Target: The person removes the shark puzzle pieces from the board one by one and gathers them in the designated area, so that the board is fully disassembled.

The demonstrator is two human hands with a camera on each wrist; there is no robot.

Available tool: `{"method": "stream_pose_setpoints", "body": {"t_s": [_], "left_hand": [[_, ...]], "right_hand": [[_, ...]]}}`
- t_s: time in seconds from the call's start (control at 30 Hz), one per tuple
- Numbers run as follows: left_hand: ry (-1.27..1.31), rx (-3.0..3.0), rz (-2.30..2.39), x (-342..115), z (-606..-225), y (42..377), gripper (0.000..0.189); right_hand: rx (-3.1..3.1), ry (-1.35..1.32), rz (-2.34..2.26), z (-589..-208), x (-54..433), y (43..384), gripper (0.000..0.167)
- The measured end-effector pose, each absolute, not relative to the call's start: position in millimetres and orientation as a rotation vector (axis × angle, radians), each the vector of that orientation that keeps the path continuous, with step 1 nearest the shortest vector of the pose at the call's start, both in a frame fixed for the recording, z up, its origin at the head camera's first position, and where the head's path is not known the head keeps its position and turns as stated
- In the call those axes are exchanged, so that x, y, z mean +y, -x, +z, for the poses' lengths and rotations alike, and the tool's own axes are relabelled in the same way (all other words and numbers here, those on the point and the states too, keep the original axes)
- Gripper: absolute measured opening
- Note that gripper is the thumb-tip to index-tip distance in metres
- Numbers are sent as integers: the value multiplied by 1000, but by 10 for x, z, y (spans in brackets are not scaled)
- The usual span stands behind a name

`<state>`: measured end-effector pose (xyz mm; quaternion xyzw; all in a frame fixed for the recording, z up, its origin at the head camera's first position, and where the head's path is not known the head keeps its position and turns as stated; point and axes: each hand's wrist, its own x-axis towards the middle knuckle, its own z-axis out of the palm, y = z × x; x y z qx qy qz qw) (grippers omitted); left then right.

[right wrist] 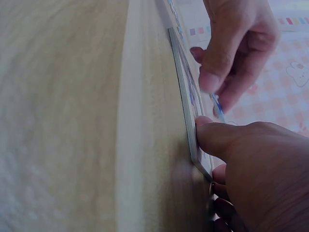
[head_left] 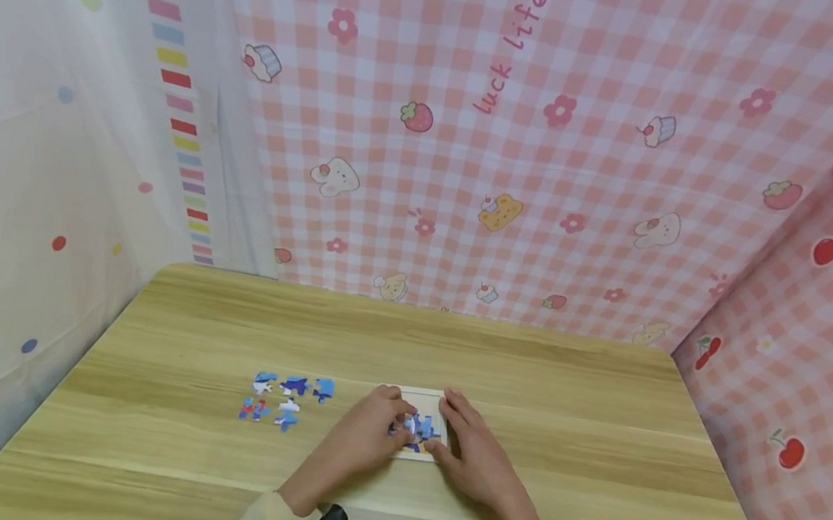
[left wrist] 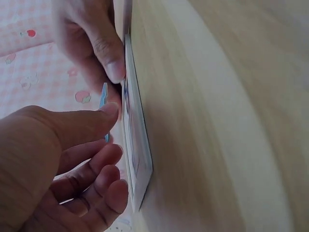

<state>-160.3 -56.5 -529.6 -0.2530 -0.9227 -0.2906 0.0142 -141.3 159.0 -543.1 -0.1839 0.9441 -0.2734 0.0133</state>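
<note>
With a blue puzzle piece (left wrist: 104, 94) pinched in the left hand (head_left: 362, 431) above the puzzle tray (head_left: 419, 454) mid-counter (head_left: 562, 391), steadied by the flat-fingered right hand (head_left: 476, 458), misalignment could dislodge seated pieces.

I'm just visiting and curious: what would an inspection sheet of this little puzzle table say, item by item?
Surface: light wooden table.
Job's things: white puzzle tray holding blue pieces; one blue puzzle piece pinched above it.
Clutter: loose puzzle pieces grouped left of the tray.
Hands: left hand pinches the piece; right hand rests at the tray's right edge, thumb pressing it.
Cables: nothing seen.
Surroundings: pink checked cloth behind and right, white dotted cloth on the left.
</note>
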Motion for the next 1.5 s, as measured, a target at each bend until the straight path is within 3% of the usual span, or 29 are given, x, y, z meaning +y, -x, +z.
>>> {"method": "stream_pose_setpoints", "body": {"t_s": [0.43,1.1,1.5], "left_hand": [[721,-2854,-1139,-826,-5258,1521,34],[625,-2715,-1160,-1206,-5231,1495,23],[451,-2893,-1139,-1108,-5252,1516,24]], "right_hand": [[2941,551,-858,-5438,1578,1414,66],[2930,556,-860,-5439,1580,1408,66],[2919,542,-865,-5409,1570,1407,66]]}}
